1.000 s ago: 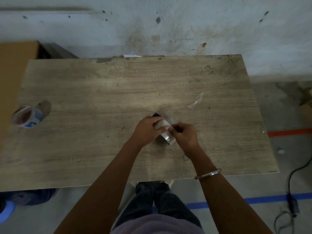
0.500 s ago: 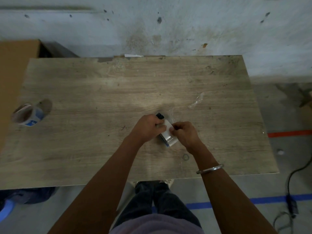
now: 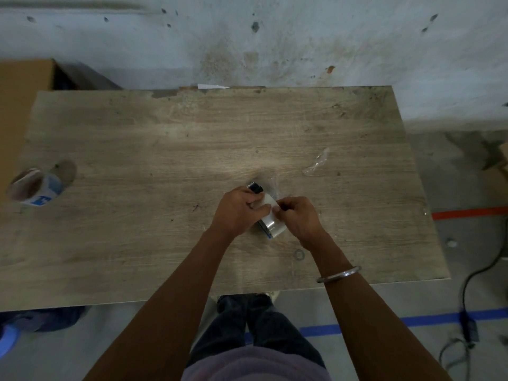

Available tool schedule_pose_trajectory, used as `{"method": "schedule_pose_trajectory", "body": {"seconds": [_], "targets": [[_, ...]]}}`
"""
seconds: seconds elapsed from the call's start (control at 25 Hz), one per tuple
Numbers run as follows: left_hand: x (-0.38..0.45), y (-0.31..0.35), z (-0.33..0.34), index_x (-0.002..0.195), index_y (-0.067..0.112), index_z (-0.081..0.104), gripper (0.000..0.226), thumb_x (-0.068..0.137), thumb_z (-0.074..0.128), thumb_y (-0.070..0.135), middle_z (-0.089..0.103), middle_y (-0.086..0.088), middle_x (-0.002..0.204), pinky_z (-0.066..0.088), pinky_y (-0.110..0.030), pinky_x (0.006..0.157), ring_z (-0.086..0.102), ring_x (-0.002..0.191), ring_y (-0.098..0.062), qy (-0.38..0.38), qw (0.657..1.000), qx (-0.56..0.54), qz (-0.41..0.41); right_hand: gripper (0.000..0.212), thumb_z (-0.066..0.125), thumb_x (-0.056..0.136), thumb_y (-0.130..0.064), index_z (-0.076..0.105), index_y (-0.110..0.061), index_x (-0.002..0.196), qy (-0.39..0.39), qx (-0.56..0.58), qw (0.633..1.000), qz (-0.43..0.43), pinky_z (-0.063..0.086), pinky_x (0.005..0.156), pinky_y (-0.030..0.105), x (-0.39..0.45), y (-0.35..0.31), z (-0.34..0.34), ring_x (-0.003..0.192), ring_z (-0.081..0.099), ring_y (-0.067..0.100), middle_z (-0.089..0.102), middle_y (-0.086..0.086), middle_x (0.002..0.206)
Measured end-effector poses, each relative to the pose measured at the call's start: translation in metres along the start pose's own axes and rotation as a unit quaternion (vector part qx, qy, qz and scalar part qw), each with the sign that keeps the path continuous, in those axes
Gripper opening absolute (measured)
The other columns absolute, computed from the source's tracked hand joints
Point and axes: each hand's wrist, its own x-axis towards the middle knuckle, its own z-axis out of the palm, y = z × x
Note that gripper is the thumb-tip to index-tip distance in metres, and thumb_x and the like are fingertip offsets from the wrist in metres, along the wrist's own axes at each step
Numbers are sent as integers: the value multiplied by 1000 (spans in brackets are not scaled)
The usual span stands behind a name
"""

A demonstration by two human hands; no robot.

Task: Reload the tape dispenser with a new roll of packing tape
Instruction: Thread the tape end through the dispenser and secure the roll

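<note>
Both hands meet over the wooden surface (image 3: 165,149). The left hand (image 3: 238,210) grips the tape dispenser (image 3: 270,221) with its clear roll, held between them; the right hand (image 3: 298,215) pinches the tape's loose end. An old roll (image 3: 34,188) lies far to their left.

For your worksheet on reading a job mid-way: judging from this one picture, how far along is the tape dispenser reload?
Done, apparently: a clear tape roll sits in the tape dispenser, and a cardboard core, perhaps the old one, lies at the table's left edge. In hand: the left hand grips dispenser and roll while the right hand pinches at the roll's surface, seemingly freeing the tape end. Left: probably threading it to the toothed blade.
</note>
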Motion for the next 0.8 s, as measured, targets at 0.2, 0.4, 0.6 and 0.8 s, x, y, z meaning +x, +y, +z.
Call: {"method": "schedule_pose_trajectory", "body": {"seconds": [0.2,0.4,0.6,0.8], "targets": [[3,0,-1,113,12,73,38,78,76,28,68,-1,111,42,-10,71,60,86,-6,3,1000,-12,-7,19,62,92,-10,74,-9,107,0,4,1000,12,55,90,40,2,2,1,91,67,16,71,0,91],[2,2,1,106,12,76,29,79,73,21,70,0,104,41,-16,67,61,80,-10,20,999,17,26,16,63,91,-12,76,-11,101,15,2,1000,7,56,89,46,2,6,3,91,69,22,74,5,93],[-1,4,-3,104,15,76,22,91,62,27,68,-1,97,53,-32,70,63,79,-15,13,1000,2,9,14,63,92,-14,75,-11,98,5,-9,1000,3,56,87,45,1,3,0,90,68,24,74,8,92],[3,11,-11,121,32,67,42,84,68,51,57,9,99,47,-21,71,58,84,-6,-53,998,10,-15,11,66,91,-12,75,-13,96,-43,13,999,-23,57,83,33,1,2,-7,90,70,17,75,5,90]]}}
